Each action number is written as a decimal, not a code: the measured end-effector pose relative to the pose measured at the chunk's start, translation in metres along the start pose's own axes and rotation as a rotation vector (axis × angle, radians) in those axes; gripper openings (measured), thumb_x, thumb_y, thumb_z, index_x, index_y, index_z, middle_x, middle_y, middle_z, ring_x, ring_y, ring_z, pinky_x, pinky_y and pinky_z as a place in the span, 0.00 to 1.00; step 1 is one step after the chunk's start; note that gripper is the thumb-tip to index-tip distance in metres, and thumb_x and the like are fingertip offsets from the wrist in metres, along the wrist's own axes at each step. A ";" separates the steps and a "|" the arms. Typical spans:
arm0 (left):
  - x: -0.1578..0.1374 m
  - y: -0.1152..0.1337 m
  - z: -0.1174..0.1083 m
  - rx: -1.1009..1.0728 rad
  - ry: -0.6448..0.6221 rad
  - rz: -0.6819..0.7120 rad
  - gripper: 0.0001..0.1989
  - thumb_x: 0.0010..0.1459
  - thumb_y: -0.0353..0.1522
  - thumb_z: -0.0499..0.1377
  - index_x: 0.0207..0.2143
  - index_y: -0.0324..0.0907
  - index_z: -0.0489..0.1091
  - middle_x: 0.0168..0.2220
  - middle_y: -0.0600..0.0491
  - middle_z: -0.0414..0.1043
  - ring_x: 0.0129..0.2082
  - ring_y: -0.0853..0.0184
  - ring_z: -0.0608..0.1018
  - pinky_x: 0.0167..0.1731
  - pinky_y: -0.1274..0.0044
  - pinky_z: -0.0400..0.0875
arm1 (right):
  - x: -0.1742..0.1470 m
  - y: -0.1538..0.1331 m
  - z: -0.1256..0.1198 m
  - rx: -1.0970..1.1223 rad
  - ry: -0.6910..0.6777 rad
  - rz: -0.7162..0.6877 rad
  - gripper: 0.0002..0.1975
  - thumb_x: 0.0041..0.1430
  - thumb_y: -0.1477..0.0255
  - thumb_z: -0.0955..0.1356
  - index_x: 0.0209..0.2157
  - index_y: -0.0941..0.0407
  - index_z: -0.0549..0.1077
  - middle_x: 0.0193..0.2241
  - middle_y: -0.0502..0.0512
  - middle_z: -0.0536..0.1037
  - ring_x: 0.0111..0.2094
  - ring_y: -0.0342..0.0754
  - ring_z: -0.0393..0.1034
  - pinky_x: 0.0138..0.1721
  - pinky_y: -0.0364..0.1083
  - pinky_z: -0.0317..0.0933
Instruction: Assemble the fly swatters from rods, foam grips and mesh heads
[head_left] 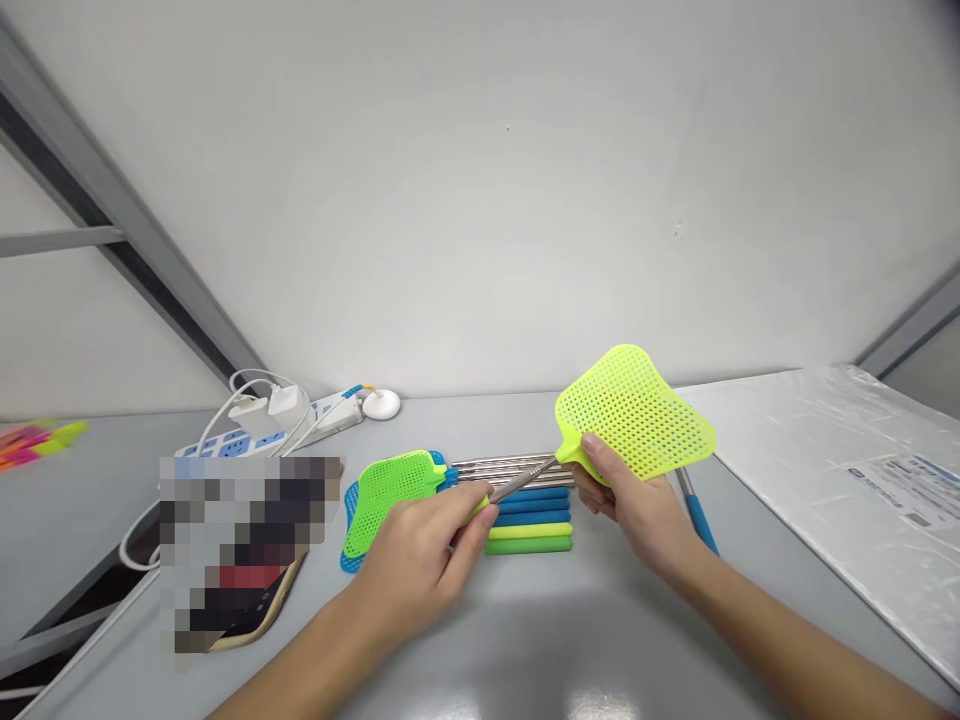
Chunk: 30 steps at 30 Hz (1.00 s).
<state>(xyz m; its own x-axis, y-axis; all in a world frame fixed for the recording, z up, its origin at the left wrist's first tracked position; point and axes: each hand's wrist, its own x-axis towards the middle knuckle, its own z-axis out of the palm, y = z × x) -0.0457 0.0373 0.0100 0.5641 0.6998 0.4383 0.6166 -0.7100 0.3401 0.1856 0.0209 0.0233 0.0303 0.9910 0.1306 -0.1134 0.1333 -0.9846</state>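
Observation:
A yellow fly swatter (637, 415) is held up between both hands, its perforated head tilted toward the upper right. My right hand (630, 500) grips the base of that head, thumb on top. The fingers of my left hand (427, 550) close round the grip end of its short metal shaft. Behind my hands lie a green swatter head (394, 490) on top of blue ones, several metal rods (517, 468), and a row of blue, yellow and green handles (529, 530). Another blue handle (699, 520) lies partly hidden behind my right forearm.
A phone (262, 620), mostly pixelated, lies at the left by a power strip (232, 445) with white plugs and cables. A round white device (381, 404) sits by the wall. A white plastic-wrapped package (817, 450) covers the right side. Colourful items (37, 440) appear far left.

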 end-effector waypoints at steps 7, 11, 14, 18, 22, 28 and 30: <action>-0.005 0.019 0.008 -0.133 -0.105 -0.130 0.11 0.68 0.35 0.45 0.39 0.45 0.67 0.27 0.57 0.72 0.24 0.69 0.72 0.25 0.77 0.62 | -0.002 0.004 0.002 -0.093 -0.088 -0.037 0.23 0.63 0.55 0.63 0.20 0.55 0.64 0.16 0.44 0.57 0.19 0.40 0.52 0.21 0.43 0.48; -0.009 0.025 0.012 -0.216 -0.102 -0.132 0.12 0.69 0.36 0.44 0.38 0.44 0.65 0.26 0.57 0.68 0.23 0.69 0.70 0.25 0.77 0.60 | -0.004 0.007 0.002 -0.067 -0.113 -0.041 0.23 0.64 0.55 0.63 0.20 0.55 0.64 0.16 0.44 0.57 0.18 0.41 0.53 0.21 0.44 0.48; -0.007 0.024 0.011 -0.226 -0.127 -0.162 0.12 0.69 0.36 0.44 0.37 0.44 0.64 0.27 0.57 0.68 0.23 0.69 0.69 0.25 0.77 0.59 | -0.006 0.011 0.006 -0.106 -0.076 -0.030 0.23 0.64 0.55 0.62 0.20 0.54 0.64 0.16 0.44 0.57 0.18 0.41 0.53 0.22 0.44 0.50; -0.001 0.026 0.000 -0.239 -0.277 -0.215 0.13 0.69 0.38 0.44 0.33 0.44 0.62 0.23 0.59 0.62 0.22 0.70 0.66 0.24 0.77 0.55 | -0.013 0.018 0.014 -0.246 0.045 -0.089 0.24 0.64 0.55 0.62 0.19 0.54 0.63 0.16 0.46 0.59 0.20 0.43 0.55 0.23 0.45 0.52; -0.001 0.040 -0.014 -0.428 -0.430 -0.222 0.13 0.68 0.39 0.46 0.34 0.44 0.64 0.22 0.60 0.59 0.22 0.72 0.64 0.24 0.78 0.55 | -0.024 0.017 0.019 -0.375 0.129 -0.122 0.20 0.57 0.55 0.67 0.20 0.53 0.66 0.19 0.49 0.65 0.22 0.45 0.59 0.25 0.46 0.56; -0.005 0.047 -0.012 -1.122 -0.672 -0.480 0.20 0.67 0.48 0.43 0.39 0.43 0.63 0.19 0.62 0.55 0.15 0.75 0.59 0.16 0.81 0.54 | -0.034 0.015 0.028 -0.522 0.023 -0.110 0.23 0.57 0.58 0.67 0.14 0.52 0.62 0.14 0.47 0.62 0.16 0.42 0.57 0.20 0.44 0.55; -0.004 0.044 -0.008 -1.290 -0.742 -0.498 0.19 0.66 0.49 0.44 0.37 0.43 0.61 0.17 0.63 0.52 0.14 0.75 0.55 0.14 0.81 0.52 | -0.036 0.020 0.030 -0.569 -0.123 -0.140 0.22 0.60 0.59 0.65 0.16 0.52 0.64 0.15 0.47 0.64 0.17 0.42 0.58 0.20 0.44 0.54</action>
<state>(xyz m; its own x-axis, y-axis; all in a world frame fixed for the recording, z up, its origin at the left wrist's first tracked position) -0.0256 0.0029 0.0297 0.8277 0.4806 -0.2897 0.1671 0.2818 0.9448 0.1524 -0.0113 0.0025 -0.1122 0.9637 0.2423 0.4345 0.2669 -0.8602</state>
